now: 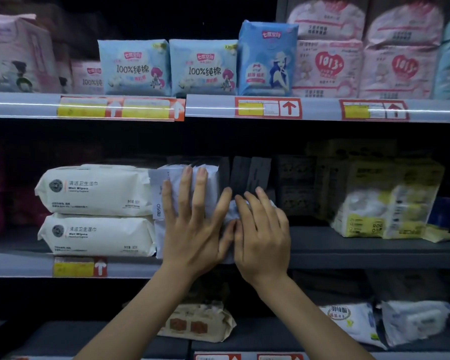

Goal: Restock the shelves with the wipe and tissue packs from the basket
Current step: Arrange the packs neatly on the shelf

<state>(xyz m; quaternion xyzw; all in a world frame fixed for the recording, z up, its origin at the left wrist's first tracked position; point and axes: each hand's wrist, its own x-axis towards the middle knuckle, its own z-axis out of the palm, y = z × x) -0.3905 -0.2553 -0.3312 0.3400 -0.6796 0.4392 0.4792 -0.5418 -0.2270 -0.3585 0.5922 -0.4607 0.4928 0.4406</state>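
- Hands first: left hand [192, 224] lies flat on the front of a white pack [215, 183], fingers straight and spread wide, tips pointing up; it's pressing, not gripping
- right hand [263, 235] sits just beside it on the pack's crinkled lower right side; fingers are a little bent and close together with the tips resting on the wrapper; thumbs of both hands nearly touch
- the white pack stands on end on the middle shelf [361, 253], its lower edge right at the shelf's front lip
- on its left it's up against two cream wet wipe packs [94, 189] stacked one on the other; on its right, a row of dark packs [250, 172] standing upright behind the right hand
- further right on the same shelf – yellow-and-white packs [382, 203], pretty blurry
- upper shelf [213, 106]: two light blue packs [134, 67] side by side, a taller blue pack [266, 59], then pink packs [327, 68] stacked two high; red-and-yellow price tags [268, 107] along the edge
- bottom shelf – a beige pack [198, 323] shows between the forearms; print too dim to read
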